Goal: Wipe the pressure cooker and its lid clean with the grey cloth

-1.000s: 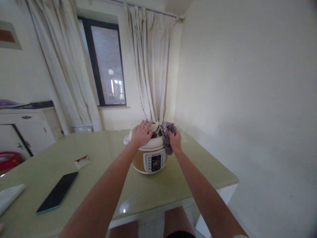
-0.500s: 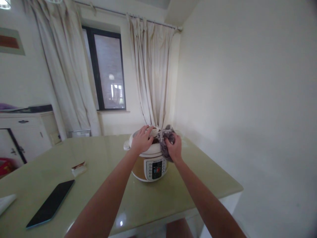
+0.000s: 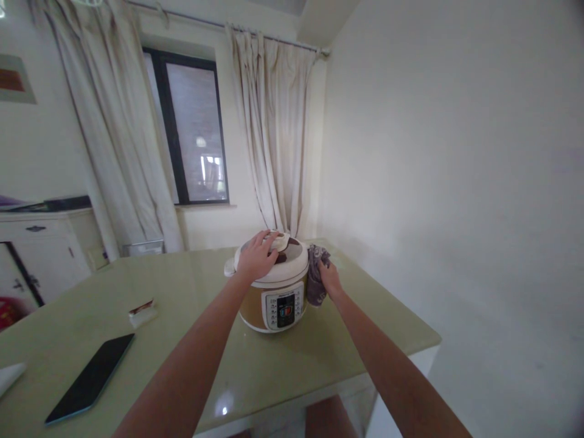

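A white and gold electric pressure cooker (image 3: 275, 307) stands upright on the table, its control panel facing me. My left hand (image 3: 258, 258) rests on the left part of its lid (image 3: 296, 258), fingers spread and touching the lid beside the raised handle. Bunched in my right hand (image 3: 330, 278) is a grey-purple patterned cloth (image 3: 316, 283), pressed against the cooker's right side. My right fingers are closed round the cloth and partly hidden by it.
A black tablet (image 3: 91, 377) and a small white and brown packet (image 3: 142, 312) lie on the glossy green table (image 3: 191, 359), to the left. A white object (image 3: 10, 376) shows at the left edge. The wall (image 3: 433, 182) runs along the right.
My right hand has carried the cloth from the lid's right part down to the cooker's right side. My left hand stays on the lid. The view has shifted slightly.
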Available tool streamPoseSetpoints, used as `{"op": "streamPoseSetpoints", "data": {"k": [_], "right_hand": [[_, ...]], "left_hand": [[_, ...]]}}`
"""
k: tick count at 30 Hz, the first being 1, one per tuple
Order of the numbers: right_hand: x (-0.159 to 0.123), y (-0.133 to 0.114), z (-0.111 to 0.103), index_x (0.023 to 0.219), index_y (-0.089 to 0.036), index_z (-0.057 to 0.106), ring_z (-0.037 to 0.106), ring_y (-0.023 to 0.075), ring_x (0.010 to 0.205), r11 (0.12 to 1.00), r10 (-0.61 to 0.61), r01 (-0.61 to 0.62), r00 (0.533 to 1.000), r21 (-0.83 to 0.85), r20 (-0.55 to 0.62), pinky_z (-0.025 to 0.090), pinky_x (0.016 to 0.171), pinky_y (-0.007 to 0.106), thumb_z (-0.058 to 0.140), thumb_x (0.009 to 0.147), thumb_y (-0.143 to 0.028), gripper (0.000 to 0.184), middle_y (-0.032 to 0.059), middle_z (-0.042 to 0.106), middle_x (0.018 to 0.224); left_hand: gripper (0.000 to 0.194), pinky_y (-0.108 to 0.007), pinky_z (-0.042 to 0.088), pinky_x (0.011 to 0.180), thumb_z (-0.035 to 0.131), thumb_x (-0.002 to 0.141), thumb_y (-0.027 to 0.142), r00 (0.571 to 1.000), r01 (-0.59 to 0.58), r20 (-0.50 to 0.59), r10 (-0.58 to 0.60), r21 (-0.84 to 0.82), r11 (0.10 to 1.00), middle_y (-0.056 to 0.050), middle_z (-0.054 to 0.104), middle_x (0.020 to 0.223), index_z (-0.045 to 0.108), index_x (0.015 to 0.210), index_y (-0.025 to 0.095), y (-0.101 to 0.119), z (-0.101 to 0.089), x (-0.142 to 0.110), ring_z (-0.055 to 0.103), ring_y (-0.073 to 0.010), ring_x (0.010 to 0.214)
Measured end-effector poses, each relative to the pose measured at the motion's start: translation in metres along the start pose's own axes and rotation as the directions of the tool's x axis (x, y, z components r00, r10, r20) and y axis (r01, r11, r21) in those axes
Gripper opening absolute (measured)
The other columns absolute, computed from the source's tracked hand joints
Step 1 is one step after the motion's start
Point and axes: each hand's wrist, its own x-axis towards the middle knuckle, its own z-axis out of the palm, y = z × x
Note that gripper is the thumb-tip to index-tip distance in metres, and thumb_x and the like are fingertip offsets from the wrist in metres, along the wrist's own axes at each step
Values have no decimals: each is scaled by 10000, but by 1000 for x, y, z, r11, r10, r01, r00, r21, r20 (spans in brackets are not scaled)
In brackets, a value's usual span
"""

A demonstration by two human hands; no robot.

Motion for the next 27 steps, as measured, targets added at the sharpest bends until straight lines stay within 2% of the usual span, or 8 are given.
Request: {"op": "streamPoseSetpoints", "data": {"k": [3,6,9,12,15,17,19,27], "right_hand": [[-49,8,1,894,-244,739,731,314,771,999,39,-39,999,24,30,577,665,443,556,876,-471,293,105,759,806],[-76,-2,3,1044,-249,725,723,316,884,999,-33,35,998,22,-59,592,773,470,566,878,-463,315,99,756,950],[-60,-35,4,1210,-226,684,662,306,1098,981,-195,193,973,-22,-127,550,972,467,636,866,-462,420,106,702,1121],[-4,-74,7,1221,-242,719,638,298,1120,910,-358,369,929,-189,93,505,1027,442,724,848,-504,455,109,694,1149],[61,-90,11,1075,-224,778,690,287,1005,928,-148,243,936,-283,318,528,910,390,723,867,-552,392,104,750,1043],[93,-84,15,1083,-222,786,710,274,1018,950,86,39,921,-309,380,527,883,346,744,860,-553,401,93,779,1070],[110,-71,16,1089,-194,790,731,273,1006,941,206,-74,899,-330,386,537,845,326,721,887,-539,406,109,794,1066],[87,-26,-7,1192,-185,766,674,370,1250,918,326,-228,899,-325,291,514,1030,438,661,923,-576,485,198,744,1257]], "left_hand": [[594,-476,415,1235,450,998,351,1000,-2,5,2,-3,1000,-66,467,1643,474,1590,304,-1,0,0,412,-293,1525],[578,-480,404,1243,462,995,360,1000,-10,-6,10,-18,1000,-53,478,1634,499,1570,325,-5,2,3,418,-294,1516],[581,-463,379,1264,477,983,343,999,-40,-12,40,-45,998,-40,499,1615,510,1562,337,-12,5,7,427,-279,1508],[593,-455,371,1274,497,964,322,998,-62,0,63,-75,995,-31,509,1606,523,1556,336,-19,7,10,436,-274,1500],[609,-469,380,1271,521,946,308,998,-64,3,65,-89,994,-34,504,1613,527,1555,324,-23,8,11,433,-279,1503],[604,-473,379,1273,522,948,302,997,-77,-10,76,-93,993,-41,508,1610,530,1551,312,-23,8,11,435,-275,1504],[590,-475,375,1277,518,956,299,996,-93,-19,91,-95,991,-50,513,1605,535,1545,298,-22,8,10,440,-272,1502],[597,-487,397,1265,511,960,279,998,-60,1,60,-71,996,-50,497,1619,521,1556,310,-17,4,9,440,-278,1511]]}}
